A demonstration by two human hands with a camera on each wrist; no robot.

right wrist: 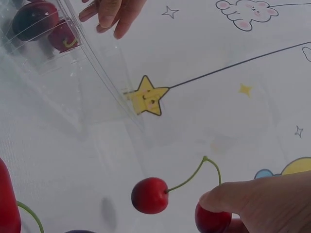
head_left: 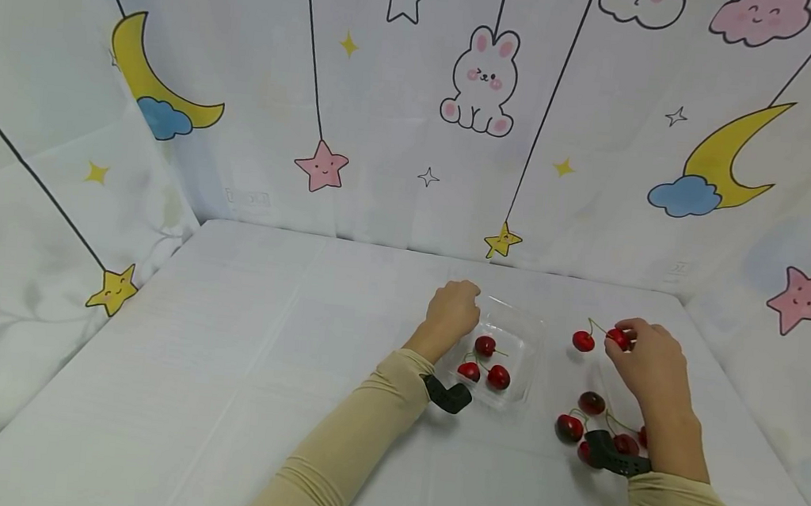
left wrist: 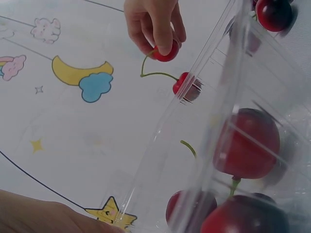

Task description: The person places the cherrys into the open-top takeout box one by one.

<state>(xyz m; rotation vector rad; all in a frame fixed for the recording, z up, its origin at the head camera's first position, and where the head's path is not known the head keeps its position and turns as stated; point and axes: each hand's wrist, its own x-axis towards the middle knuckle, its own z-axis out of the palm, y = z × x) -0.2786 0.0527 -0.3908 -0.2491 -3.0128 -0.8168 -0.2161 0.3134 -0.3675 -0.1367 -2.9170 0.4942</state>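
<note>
My right hand (head_left: 650, 364) pinches a red cherry (right wrist: 212, 218) between thumb and fingers, off to the right of a clear plastic box (head_left: 522, 353). A second cherry (right wrist: 150, 195) dangles beside it, joined by a green stem (right wrist: 205, 159). My left hand (head_left: 452, 314) grips the far left corner of the box, its fingers at the rim. Inside the box lie three cherries, one of them with dark red skin (left wrist: 248, 143). In the right wrist view, fingers (right wrist: 109, 12) of the left hand show just past the box's edge.
Several loose cherries (head_left: 569, 428) lie on the white table (head_left: 173, 393) near the right forearm, partly hidden by the black wrist mount (head_left: 614, 454). Another black mount (head_left: 447, 395) sits by the box's near left corner. A patterned cloth backdrop (head_left: 404, 94) rises behind the table.
</note>
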